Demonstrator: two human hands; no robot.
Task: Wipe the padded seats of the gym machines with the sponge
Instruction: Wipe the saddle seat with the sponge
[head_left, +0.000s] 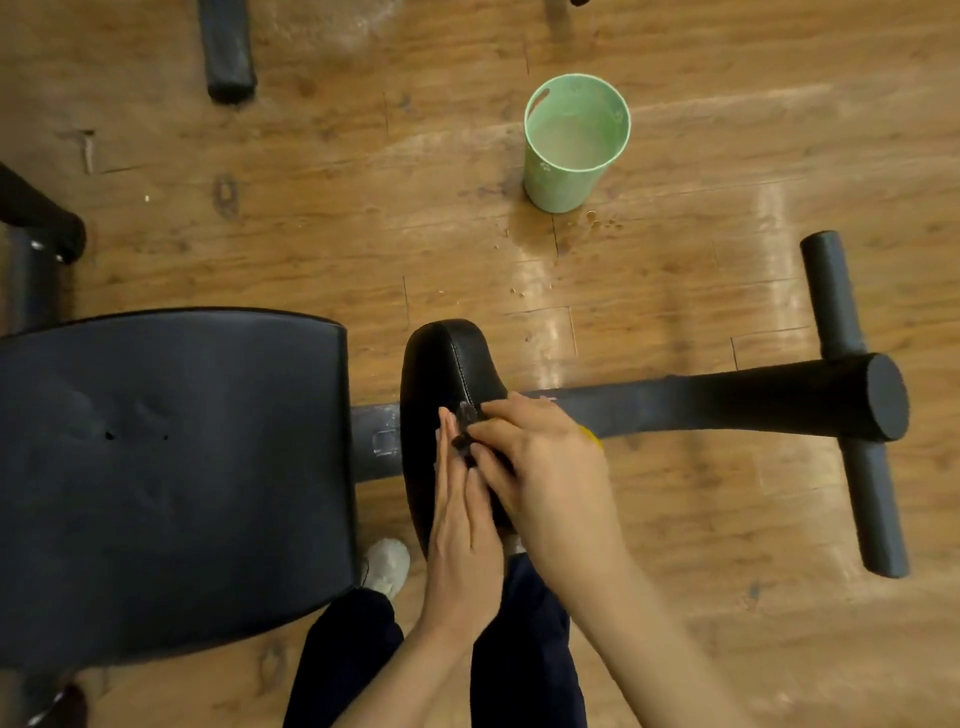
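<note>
warm indoor light | glare streaks on floor (545, 291) | wide-angle bending | slightly soft

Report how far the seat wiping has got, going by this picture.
Done: hard to tell; neither pad shows clear wet streaks. In hand: both hands are on the small black pad; the left hand lies flat, and the right hand presses a mostly hidden yellow sponge. Left: probably the large seat pad. The green bucket stands beyond, drips beside it.

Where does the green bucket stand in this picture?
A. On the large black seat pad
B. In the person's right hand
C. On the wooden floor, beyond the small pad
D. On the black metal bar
C: the green bucket stands upright on the wooden floor, apart from both pads.
</note>
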